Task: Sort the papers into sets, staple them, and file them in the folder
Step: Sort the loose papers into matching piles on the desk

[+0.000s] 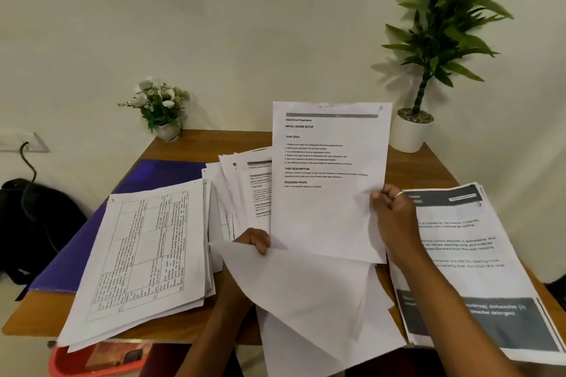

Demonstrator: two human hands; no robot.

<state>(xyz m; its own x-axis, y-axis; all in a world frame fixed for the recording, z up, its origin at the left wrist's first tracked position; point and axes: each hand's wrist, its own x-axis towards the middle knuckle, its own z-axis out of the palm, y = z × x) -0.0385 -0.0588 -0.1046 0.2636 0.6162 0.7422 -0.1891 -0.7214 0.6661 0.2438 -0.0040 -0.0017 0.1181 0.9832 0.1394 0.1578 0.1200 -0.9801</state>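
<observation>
Behind blank sheets (306,285), left hand (255,240) half-hidden

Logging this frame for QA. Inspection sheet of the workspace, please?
Surface: wooden table, mostly covered in paper.
Job's things: purple folder partly under the table-printed stack, left; fanned papers, centre; dark-banded stack, right; no stapler seen.
Clutter: flower pot and potted plant at the back edge; red basket below the near edge.
Hands: left hand grips loose sheets; right hand pinches a printed sheet, held upright.
Cables: black cable runs from the wall socket down toward a black bag, left.
Surroundings: plain white wall.
</observation>
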